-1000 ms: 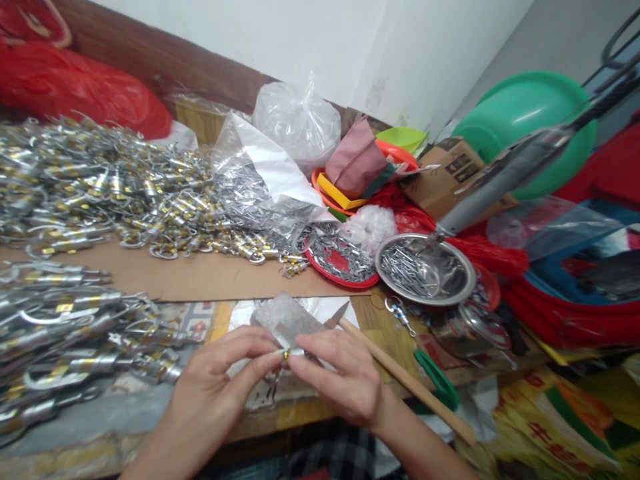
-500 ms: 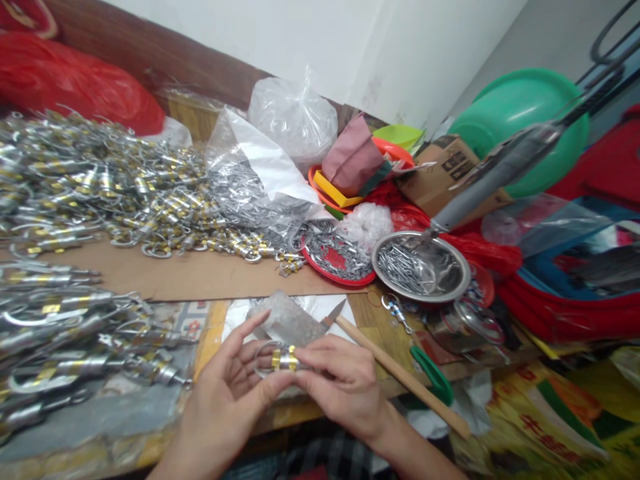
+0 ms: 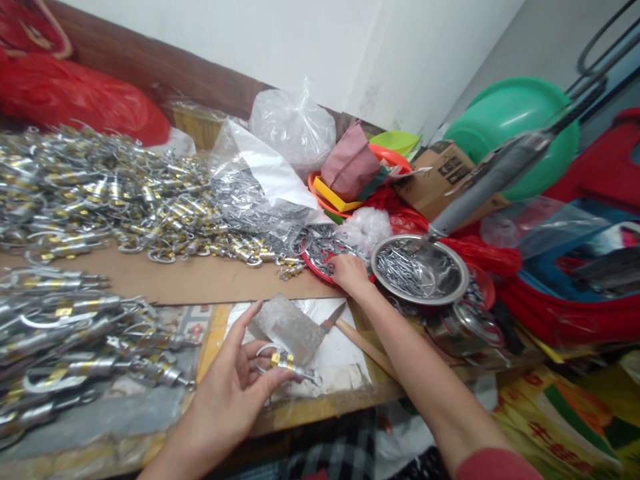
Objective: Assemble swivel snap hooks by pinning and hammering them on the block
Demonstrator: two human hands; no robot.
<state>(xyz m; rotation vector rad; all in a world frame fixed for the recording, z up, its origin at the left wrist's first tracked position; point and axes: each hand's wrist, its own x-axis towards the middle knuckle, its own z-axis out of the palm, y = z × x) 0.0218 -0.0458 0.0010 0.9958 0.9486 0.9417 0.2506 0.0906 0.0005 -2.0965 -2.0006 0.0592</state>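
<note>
My left hand [image 3: 245,380] is closed in a pinch on a metal swivel snap [image 3: 286,362] with brass-yellow bands, a curved wire hook at one end and a small eye at the other. The swivel snap lies over the front edge of the bench. My right hand [image 3: 349,272] reaches into a red tray [image 3: 320,272] of small grey metal pieces. Its fingers are curled down at the pieces, and I cannot make out what is between them. Just beyond my left hand are a grey block [image 3: 290,330] and a knife blade [image 3: 334,316].
Many similar swivel snaps [image 3: 100,180] are heaped at the left, with larger ones [image 3: 75,363] nearer. A steel bowl [image 3: 420,293] of metal pins stands right of the tray, beneath a grey-handled bar [image 3: 480,187]. A wooden stick [image 3: 367,347] lies under my right forearm.
My right hand has let go of the swivel snap and moved away and up to the red tray. My left hand still holds the swivel snap, now with its eye end exposed.
</note>
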